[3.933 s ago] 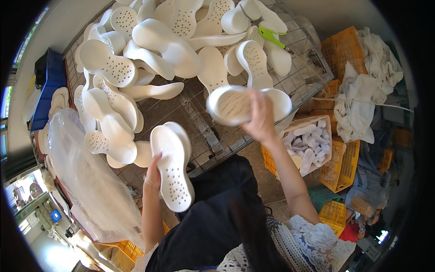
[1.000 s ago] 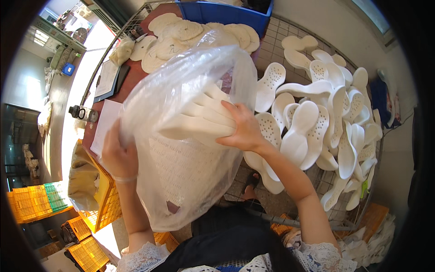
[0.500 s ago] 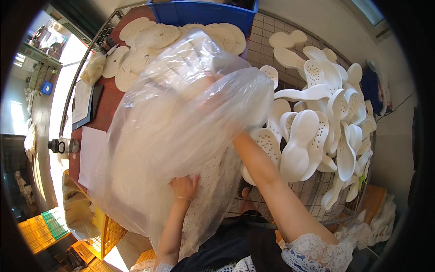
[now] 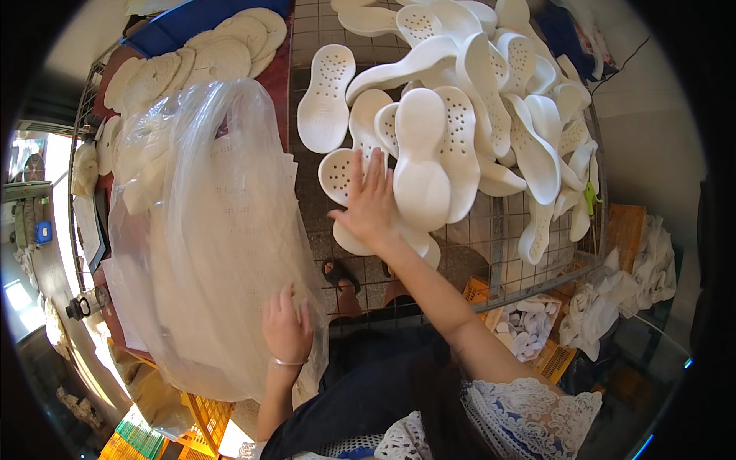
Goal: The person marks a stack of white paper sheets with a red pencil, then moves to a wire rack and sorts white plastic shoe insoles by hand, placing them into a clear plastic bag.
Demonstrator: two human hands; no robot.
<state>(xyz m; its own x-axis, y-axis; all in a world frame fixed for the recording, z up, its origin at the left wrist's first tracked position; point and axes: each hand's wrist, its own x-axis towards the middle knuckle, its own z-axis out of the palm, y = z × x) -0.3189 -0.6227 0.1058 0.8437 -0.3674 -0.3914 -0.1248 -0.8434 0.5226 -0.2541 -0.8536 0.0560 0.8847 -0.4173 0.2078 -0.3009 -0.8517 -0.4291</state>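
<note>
My right hand reaches over the pile of white insoles. Its fingers are spread and lie on a perforated white insole at the pile's near left edge. Right beside it rests a smooth insole shaped like a figure eight. My left hand is by the near right part of a large clear plastic bag, fingers raised and apart, with nothing gripped. The bag lies slack over the left half of the worktop. Something pale with rows of small marks shows through it, too blurred to name.
Cream-coloured round pads overlap at the back left, in front of a blue bin. The insoles rest on a wire-grid rack. A bottle stands at the far left. Below right, a crate of white pieces sits near crumpled plastic bags.
My right hand has come out of the plastic bag and moved onto the insoles. The bag has sunk flatter. My left hand has lifted its fingers, and the view has swung to the right.
</note>
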